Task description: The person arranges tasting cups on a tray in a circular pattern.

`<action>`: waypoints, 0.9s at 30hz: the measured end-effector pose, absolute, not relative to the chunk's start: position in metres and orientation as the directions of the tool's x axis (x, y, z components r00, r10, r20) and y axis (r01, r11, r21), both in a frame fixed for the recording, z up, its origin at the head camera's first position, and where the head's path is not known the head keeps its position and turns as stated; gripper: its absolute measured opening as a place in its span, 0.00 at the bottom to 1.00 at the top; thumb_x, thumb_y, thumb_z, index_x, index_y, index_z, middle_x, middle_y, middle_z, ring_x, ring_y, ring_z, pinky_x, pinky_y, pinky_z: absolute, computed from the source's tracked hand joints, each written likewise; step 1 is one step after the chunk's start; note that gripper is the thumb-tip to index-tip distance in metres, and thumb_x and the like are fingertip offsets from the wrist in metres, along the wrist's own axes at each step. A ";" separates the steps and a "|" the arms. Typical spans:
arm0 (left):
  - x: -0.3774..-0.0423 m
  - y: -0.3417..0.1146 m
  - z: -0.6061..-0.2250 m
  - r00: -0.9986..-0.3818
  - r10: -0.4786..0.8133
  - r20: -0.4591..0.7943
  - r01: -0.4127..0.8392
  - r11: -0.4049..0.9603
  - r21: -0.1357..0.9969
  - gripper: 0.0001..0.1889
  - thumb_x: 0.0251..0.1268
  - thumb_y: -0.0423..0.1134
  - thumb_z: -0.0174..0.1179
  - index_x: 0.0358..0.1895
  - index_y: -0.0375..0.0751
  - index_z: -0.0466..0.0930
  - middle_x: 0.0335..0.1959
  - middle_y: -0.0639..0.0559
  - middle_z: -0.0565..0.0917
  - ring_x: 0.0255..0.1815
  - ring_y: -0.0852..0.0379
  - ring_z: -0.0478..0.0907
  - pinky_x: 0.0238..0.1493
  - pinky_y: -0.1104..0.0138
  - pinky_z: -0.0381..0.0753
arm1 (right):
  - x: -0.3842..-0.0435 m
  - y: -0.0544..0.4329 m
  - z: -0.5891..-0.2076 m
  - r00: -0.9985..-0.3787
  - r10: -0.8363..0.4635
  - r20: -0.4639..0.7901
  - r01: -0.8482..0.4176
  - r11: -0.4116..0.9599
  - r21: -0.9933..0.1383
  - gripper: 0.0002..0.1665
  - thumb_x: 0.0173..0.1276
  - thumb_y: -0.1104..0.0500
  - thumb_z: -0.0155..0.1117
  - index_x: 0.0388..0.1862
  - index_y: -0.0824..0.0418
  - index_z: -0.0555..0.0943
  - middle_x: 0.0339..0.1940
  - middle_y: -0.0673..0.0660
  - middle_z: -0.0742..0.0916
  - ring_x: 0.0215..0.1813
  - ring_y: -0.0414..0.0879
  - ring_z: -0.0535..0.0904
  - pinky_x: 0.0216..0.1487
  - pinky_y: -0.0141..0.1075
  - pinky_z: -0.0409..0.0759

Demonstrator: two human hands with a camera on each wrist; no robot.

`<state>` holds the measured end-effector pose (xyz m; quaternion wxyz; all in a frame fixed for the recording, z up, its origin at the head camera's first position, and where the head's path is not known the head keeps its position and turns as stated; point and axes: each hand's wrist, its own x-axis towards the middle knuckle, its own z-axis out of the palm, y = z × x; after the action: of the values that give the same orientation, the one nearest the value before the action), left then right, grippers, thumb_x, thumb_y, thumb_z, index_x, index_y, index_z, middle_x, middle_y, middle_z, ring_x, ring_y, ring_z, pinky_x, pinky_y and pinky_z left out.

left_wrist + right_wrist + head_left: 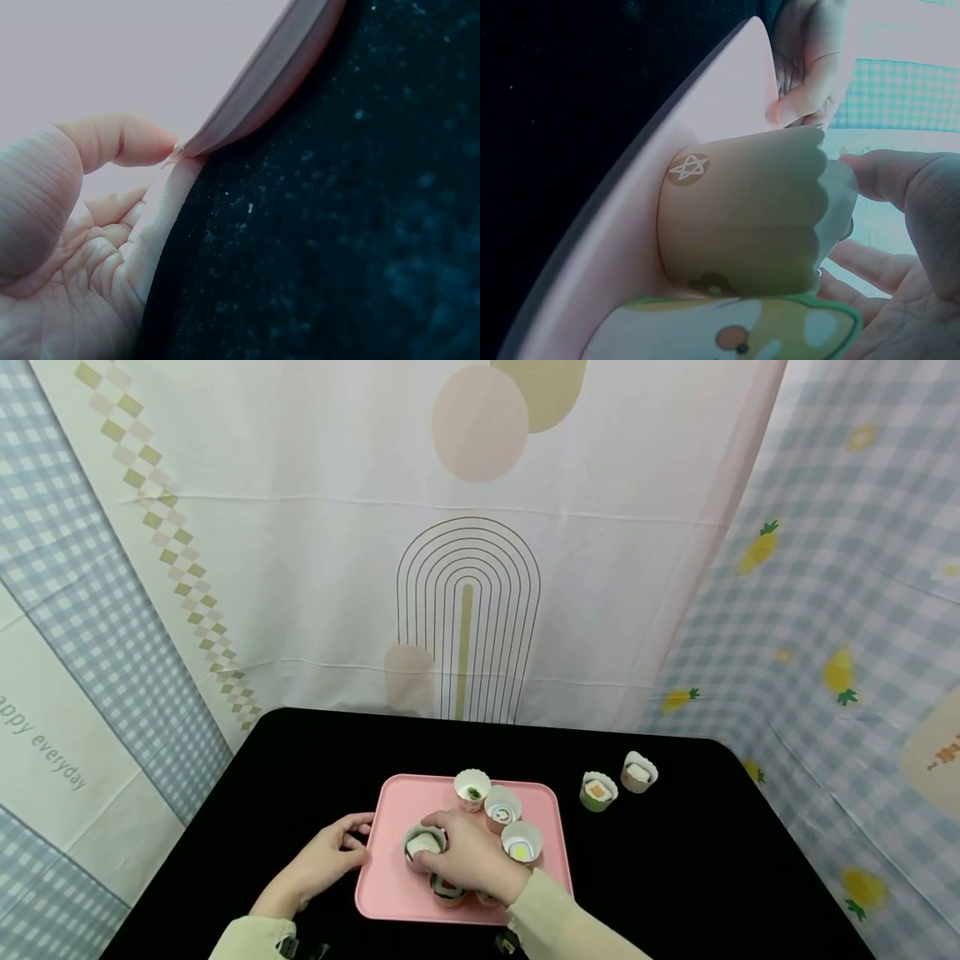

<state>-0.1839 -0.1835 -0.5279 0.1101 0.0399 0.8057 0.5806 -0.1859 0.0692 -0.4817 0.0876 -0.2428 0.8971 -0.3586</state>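
Note:
My right hand [468, 852] reaches over the pink tray [386, 897] and grips a paper cup [409, 852] with a rounded white piece inside. In the right wrist view, thumb and fingers meet at a pale shape behind a scalloped paper cup [742, 214] marked with a star; the nearer cup hides part of the hold. My left hand [318, 860] pinches the tray's left rim; in the left wrist view, the thumb [131, 139] lies over that rim [262, 82]. Below the right hand stands another cup [448, 893] with a dark-edged piece.
Along the tray's right side stand a cup with green bits [472, 789], one with a swirl-marked piece [502, 810], and one with a yellow-centred piece [522, 842]. On the black table [315, 760], right of the tray, are a green cup [597, 793] and a pale cup [638, 773].

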 end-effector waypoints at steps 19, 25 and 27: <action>-0.185 -0.185 -0.533 -0.974 0.186 -0.130 -0.063 0.327 0.943 0.33 0.49 0.27 0.62 0.65 0.37 0.70 0.53 0.44 0.74 0.40 0.52 0.76 0.36 0.64 0.77 | -0.187 0.126 -0.456 -0.945 -0.312 0.097 -0.260 0.542 -0.799 0.40 0.63 0.40 0.65 0.68 0.58 0.69 0.54 0.58 0.80 0.53 0.55 0.76 0.46 0.44 0.77; -0.185 -0.185 -0.533 -0.973 0.190 -0.133 -0.064 0.333 0.941 0.33 0.49 0.28 0.62 0.65 0.38 0.70 0.54 0.44 0.74 0.41 0.53 0.76 0.36 0.64 0.77 | -0.190 0.173 -0.459 -0.980 -0.116 0.164 -0.201 0.557 -0.806 0.37 0.58 0.43 0.71 0.64 0.53 0.73 0.51 0.56 0.82 0.50 0.52 0.77 0.48 0.46 0.75; -0.186 -0.185 -0.533 -0.973 0.191 -0.130 -0.061 0.330 0.942 0.33 0.49 0.28 0.62 0.65 0.38 0.70 0.54 0.44 0.74 0.41 0.52 0.76 0.36 0.64 0.77 | -0.192 0.189 -0.461 -0.983 -0.061 0.172 -0.176 0.570 -0.803 0.37 0.57 0.42 0.72 0.63 0.53 0.73 0.52 0.56 0.82 0.51 0.51 0.77 0.50 0.46 0.75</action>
<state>-0.1860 -0.1848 -0.5332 0.1090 0.0403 0.8082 0.5774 -0.1923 0.1888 -0.4609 -0.0625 -0.0672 0.8838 -0.4589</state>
